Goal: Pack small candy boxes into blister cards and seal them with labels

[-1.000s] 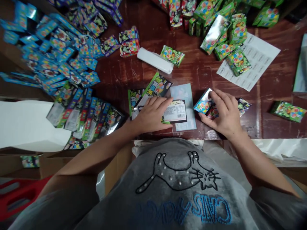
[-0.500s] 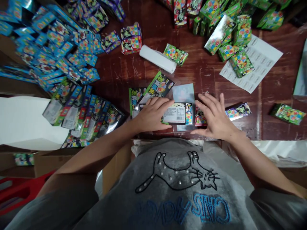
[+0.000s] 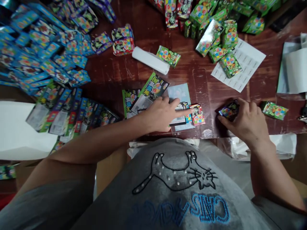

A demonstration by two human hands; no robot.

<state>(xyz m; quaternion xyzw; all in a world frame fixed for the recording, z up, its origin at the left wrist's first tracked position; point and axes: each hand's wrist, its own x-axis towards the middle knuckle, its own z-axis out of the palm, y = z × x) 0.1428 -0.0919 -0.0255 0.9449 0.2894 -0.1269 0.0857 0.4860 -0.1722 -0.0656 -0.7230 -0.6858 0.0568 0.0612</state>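
My left hand (image 3: pixel 163 114) lies over a black-edged card with a white label (image 3: pixel 177 120), its fingers apart and the index fingertip reaching a red box (image 3: pixel 198 114). Under the card is a pale clear-film bag (image 3: pixel 180 92), with a blue box edge showing between card and red box. Farther right, my right hand (image 3: pixel 249 123) has thumb and fingers around a dark purple box (image 3: pixel 229 110) lying on the table. Two black and green printed packs (image 3: pixel 153 88) overlap behind my left wrist.
Blue boxes (image 3: pixel 50 54) are heaped at the left, above overlapping packs (image 3: pixel 59 110). A white roll (image 3: pixel 150 60) and a green box (image 3: pixel 168 56) lie ahead. Green boxes (image 3: pixel 230 65) rest on a sticker sheet (image 3: pixel 249 57); another green box (image 3: pixel 274 110) sits at right.
My right hand has moved right, from beside the red box to the purple box, and closed around it. My left index finger has stretched right onto the red box. The view has shifted slightly.
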